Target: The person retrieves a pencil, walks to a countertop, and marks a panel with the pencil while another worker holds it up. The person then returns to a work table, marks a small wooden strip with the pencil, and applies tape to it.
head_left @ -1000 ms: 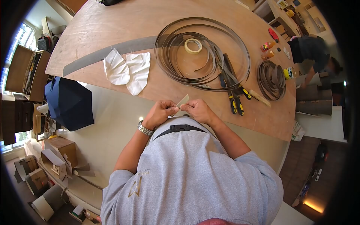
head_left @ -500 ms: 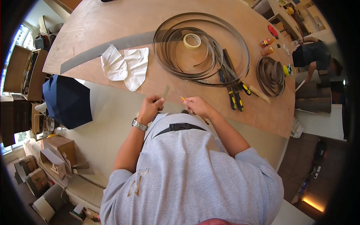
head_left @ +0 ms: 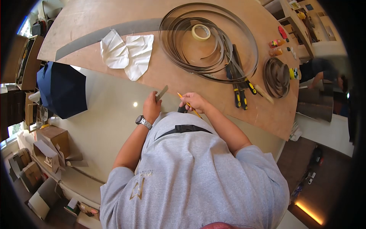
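Note:
My left hand [head_left: 152,108] is closed on a short, flat grey-green strip [head_left: 162,92] that points up and to the right, just off the table's front edge. A yellow pencil [head_left: 196,113] lies slantwise in the fingers of my right hand [head_left: 196,102], one end towards the table and the other near my waist. The two hands are apart, in front of my belly. Beyond them on the wooden table [head_left: 183,88] lie a large loose coil of dark edging strip [head_left: 163,49], a masking tape roll [head_left: 201,32] and several tools with black-and-yellow handles [head_left: 240,98].
Crumpled white sheets [head_left: 138,55] and a long grey curved strip [head_left: 87,41] lie on the table's left. A smaller coil [head_left: 276,78] and orange bottles [head_left: 275,52] are at right. A dark blue umbrella [head_left: 63,89] stands on the floor. Another person [head_left: 320,70] bends at the right.
My left hand has turned, tilting the strip further right. In my right hand the pencil has swung so that more of its length shows. The view has shifted slightly.

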`<action>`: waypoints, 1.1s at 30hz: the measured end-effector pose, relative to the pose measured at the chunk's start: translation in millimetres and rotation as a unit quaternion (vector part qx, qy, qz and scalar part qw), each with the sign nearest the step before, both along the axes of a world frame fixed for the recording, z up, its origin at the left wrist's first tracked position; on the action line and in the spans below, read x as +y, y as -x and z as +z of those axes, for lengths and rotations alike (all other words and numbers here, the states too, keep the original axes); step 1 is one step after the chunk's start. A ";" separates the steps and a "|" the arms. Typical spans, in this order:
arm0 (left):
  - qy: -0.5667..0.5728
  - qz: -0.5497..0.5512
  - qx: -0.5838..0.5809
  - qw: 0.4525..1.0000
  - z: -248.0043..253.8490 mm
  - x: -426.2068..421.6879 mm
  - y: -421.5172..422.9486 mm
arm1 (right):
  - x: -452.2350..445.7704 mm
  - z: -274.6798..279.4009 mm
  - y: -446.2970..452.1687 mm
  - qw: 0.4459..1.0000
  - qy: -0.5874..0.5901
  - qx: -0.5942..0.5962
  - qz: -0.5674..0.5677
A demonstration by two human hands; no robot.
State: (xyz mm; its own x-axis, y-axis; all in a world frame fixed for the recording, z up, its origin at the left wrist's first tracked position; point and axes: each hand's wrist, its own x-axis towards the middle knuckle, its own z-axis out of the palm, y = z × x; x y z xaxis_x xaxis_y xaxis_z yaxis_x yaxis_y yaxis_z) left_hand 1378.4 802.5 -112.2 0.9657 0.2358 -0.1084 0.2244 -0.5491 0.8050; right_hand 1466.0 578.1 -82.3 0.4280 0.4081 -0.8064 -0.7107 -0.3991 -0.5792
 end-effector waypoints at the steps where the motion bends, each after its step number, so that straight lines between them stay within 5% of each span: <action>1: -0.020 0.004 -0.026 0.999 -0.1 -0.9 0.4 | 0.7 -1.2 0.8 1.000 -0.005 0.005 -0.004; 5: -0.080 -0.010 -0.091 0.993 12.0 -2.7 0.2 | 3.8 -6.0 3.7 0.999 -0.019 0.017 -0.028; 14: -0.140 -0.002 0.009 0.990 0.7 -0.4 -4.8 | 10.9 -9.4 0.4 0.999 -0.018 0.013 -0.027; 17: -0.130 0.021 -0.105 0.986 7.0 -4.4 -5.1 | 12.6 -9.5 2.0 1.000 -0.009 -0.005 -0.022; 33: -0.259 -0.265 -0.109 0.922 19.2 -25.9 0.1 | 13.6 2.1 -9.1 0.998 -0.020 0.049 -0.024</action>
State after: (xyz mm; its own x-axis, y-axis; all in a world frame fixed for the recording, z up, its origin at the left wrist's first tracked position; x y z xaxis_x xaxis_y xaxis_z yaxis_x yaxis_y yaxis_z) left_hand 1378.4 776.6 -93.0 0.9455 -0.3110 0.0970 -0.3232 -0.8583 0.3985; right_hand 1475.1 591.7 -80.2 0.3674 0.4210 -0.8293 -0.7828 -0.3416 -0.5202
